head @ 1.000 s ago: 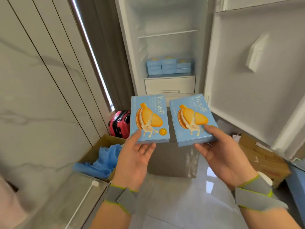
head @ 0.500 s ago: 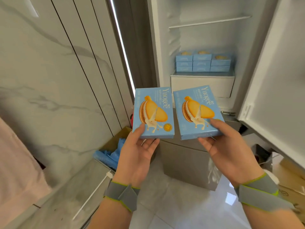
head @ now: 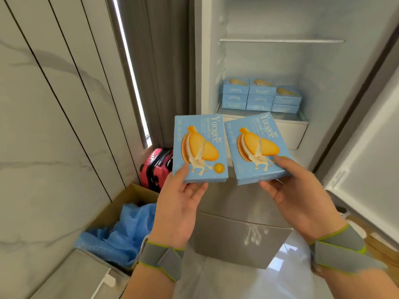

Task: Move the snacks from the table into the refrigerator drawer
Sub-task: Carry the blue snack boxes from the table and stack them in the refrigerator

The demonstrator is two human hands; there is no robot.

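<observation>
My left hand (head: 177, 203) holds a flat blue snack box (head: 199, 145) printed with a sandwich biscuit, gripping its near edge. My right hand (head: 300, 197) holds a second identical snack box (head: 257, 145) beside it, tilted a little. Both boxes are held face up in front of the open refrigerator (head: 280, 61). Inside, several matching blue boxes (head: 261, 94) are stacked on the cover above the white drawer (head: 295, 134), which is shut. The drawer's left part is hidden behind the held boxes.
The fridge door (head: 367, 158) stands open at the right. A cardboard carton with blue plastic (head: 127, 229) and a pink suitcase (head: 155, 167) sit on the floor at the left, beside the marble wall (head: 54, 126). The closed steel lower compartment (head: 239, 236) is below my hands.
I have come closer to the refrigerator, which now looks larger and more central. Both hands still hold their boxes side by side, raised slightly toward the shelf.
</observation>
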